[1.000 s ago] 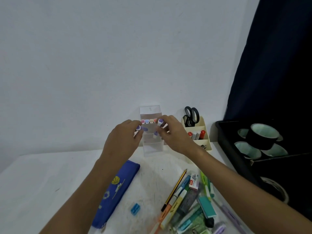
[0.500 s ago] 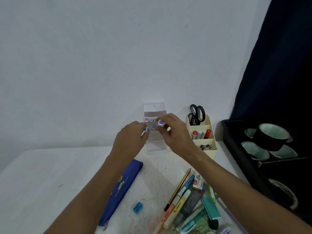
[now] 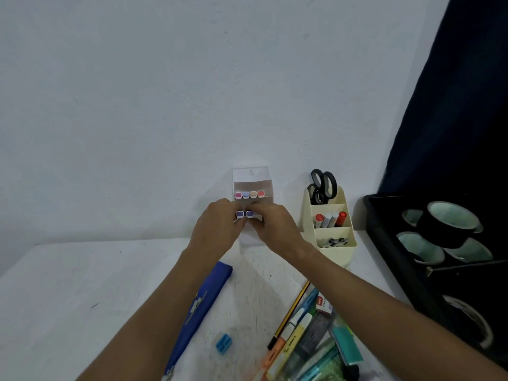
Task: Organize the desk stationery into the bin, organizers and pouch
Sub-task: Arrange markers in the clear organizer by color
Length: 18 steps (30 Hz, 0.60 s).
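A clear tiered organizer (image 3: 253, 178) stands against the wall; its upper tier holds a row of several pastel markers (image 3: 249, 194). My left hand (image 3: 217, 226) pinches a purple-capped marker (image 3: 240, 214) at the lower tier. My right hand (image 3: 275, 229) pinches a blue-capped marker (image 3: 250, 213) right beside it. Both hands meet in front of the organizer and hide its lower part. A blue pouch (image 3: 200, 306) lies on the white desk under my left forearm.
A cream organizer (image 3: 346, 243) with scissors (image 3: 323, 187), markers and clips stands right of the clear one. A black bin (image 3: 390, 243) with tape rolls sits at far right. Loose pens and highlighters (image 3: 302, 334) and a blue sharpener (image 3: 223, 344) lie near the front.
Both hands have lowered from the upper tier to the lower tier, bringing the two markers side by side. The upper row of caps now shows fully.
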Each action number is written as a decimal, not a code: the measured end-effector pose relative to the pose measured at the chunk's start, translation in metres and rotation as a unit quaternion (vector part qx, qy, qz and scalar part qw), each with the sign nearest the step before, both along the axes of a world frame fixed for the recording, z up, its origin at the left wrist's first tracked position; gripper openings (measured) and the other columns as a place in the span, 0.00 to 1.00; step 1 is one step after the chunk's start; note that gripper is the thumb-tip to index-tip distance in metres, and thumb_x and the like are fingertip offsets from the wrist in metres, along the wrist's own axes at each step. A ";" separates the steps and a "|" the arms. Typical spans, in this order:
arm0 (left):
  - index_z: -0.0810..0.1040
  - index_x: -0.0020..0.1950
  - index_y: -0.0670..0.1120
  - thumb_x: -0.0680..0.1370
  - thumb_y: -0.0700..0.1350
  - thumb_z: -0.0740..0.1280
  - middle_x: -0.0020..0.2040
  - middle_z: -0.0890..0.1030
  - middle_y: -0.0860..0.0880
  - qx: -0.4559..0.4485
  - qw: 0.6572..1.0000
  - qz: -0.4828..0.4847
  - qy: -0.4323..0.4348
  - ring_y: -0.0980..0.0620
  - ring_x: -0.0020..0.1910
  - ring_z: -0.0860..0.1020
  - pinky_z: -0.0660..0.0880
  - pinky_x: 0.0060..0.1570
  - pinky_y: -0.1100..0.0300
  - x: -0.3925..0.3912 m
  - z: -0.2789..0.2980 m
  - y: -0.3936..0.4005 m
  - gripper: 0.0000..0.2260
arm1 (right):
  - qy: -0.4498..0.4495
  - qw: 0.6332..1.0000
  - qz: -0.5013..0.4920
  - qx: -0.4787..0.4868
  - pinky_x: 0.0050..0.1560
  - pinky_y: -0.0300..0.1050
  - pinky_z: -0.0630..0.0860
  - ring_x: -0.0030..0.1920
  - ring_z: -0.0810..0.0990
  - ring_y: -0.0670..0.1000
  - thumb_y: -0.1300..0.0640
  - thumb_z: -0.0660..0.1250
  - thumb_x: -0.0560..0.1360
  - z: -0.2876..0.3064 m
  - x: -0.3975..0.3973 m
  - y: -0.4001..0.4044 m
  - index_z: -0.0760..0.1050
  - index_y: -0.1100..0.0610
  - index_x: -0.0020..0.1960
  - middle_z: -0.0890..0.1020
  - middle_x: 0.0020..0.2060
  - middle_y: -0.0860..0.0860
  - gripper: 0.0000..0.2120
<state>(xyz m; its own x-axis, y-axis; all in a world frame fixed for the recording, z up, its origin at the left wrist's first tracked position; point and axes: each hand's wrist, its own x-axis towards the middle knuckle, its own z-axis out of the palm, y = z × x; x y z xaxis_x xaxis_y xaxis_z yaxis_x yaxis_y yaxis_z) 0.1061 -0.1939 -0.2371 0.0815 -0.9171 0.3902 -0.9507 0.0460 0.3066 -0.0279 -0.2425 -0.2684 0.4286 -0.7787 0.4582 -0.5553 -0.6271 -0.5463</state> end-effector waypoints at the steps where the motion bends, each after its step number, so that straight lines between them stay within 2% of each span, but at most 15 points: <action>1: 0.81 0.47 0.45 0.78 0.49 0.65 0.37 0.74 0.50 0.007 1.000 0.001 0.003 0.52 0.36 0.73 0.65 0.37 0.64 0.001 -0.002 -0.003 0.09 | 0.007 1.000 -0.010 0.008 0.60 0.42 0.73 0.54 0.81 0.54 0.57 0.66 0.77 -0.001 0.002 -0.001 0.79 0.56 0.59 0.83 0.55 0.52 0.12; 3: 0.80 0.48 0.44 0.78 0.48 0.65 0.39 0.76 0.48 0.014 1.000 -0.003 0.013 0.51 0.37 0.74 0.65 0.38 0.64 0.001 -0.005 -0.006 0.09 | 0.015 0.999 -0.026 0.016 0.59 0.39 0.72 0.55 0.81 0.53 0.56 0.65 0.78 -0.003 0.003 -0.001 0.79 0.55 0.60 0.83 0.56 0.51 0.12; 7: 0.80 0.53 0.44 0.79 0.47 0.64 0.46 0.80 0.45 0.028 0.999 0.005 0.021 0.52 0.38 0.72 0.68 0.42 0.64 0.003 -0.012 -0.012 0.10 | 0.028 0.998 -0.038 0.029 0.62 0.40 0.71 0.56 0.80 0.53 0.54 0.64 0.78 -0.008 0.008 -0.002 0.78 0.54 0.62 0.82 0.58 0.51 0.14; 14: 0.80 0.56 0.45 0.80 0.49 0.62 0.49 0.80 0.45 0.032 0.999 0.007 0.008 0.52 0.39 0.73 0.72 0.44 0.62 0.006 -0.017 -0.018 0.12 | 0.021 0.999 -0.045 0.019 0.59 0.38 0.72 0.54 0.82 0.54 0.55 0.64 0.78 -0.014 0.011 -0.004 0.78 0.56 0.61 0.83 0.56 0.52 0.13; 18: 0.79 0.56 0.45 0.80 0.47 0.62 0.48 0.80 0.45 0.037 0.999 0.014 -0.002 0.52 0.40 0.73 0.72 0.44 0.61 0.005 -0.019 -0.020 0.11 | 0.027 0.998 -0.054 0.013 0.54 0.32 0.67 0.52 0.82 0.54 0.56 0.63 0.79 -0.015 0.011 -0.004 0.78 0.55 0.61 0.83 0.54 0.52 0.12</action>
